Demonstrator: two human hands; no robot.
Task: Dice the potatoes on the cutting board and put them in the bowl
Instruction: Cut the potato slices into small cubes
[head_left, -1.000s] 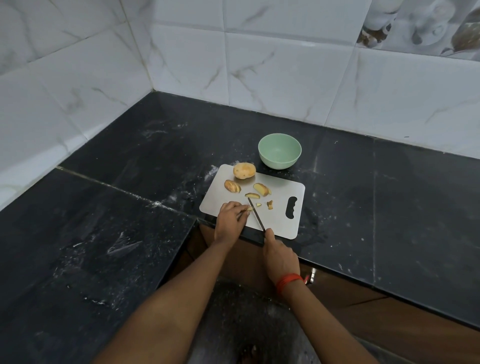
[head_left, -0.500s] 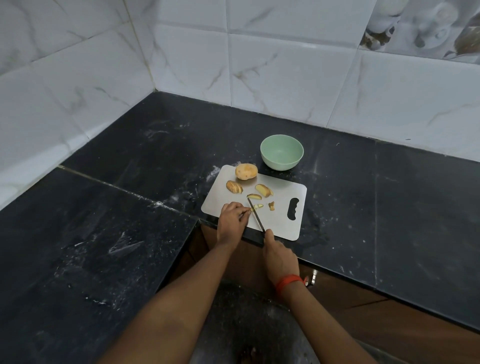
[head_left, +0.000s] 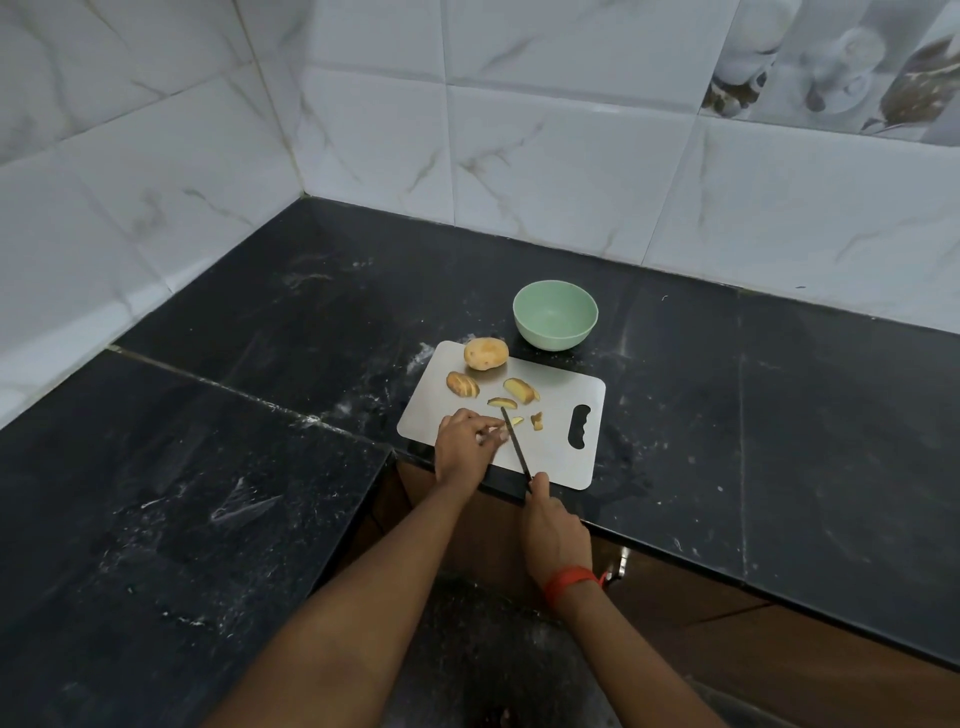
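Observation:
A grey cutting board (head_left: 563, 452) lies at the counter's front edge. On it sit a whole potato (head_left: 485, 353), a sliced half (head_left: 462, 384), a wedge (head_left: 520, 390), a thin slice (head_left: 502, 402) and small bits (head_left: 536, 421). My left hand (head_left: 465, 447) pinches a small potato piece against the board, mostly hidden under the fingers. My right hand (head_left: 553, 530) grips the handle of a knife (head_left: 514, 441), whose blade lies right beside my left fingertips. A pale green bowl (head_left: 555, 313) stands behind the board and looks empty.
The black stone counter (head_left: 779, 415) runs in an L, with white tiled walls (head_left: 545, 156) behind and to the left. A wooden cabinet front (head_left: 727, 649) lies below the counter edge.
Little has changed: both hands stay at the near part of the board, the knife blade shifting slightly beside my left fingertips. The camera view has drifted a little.

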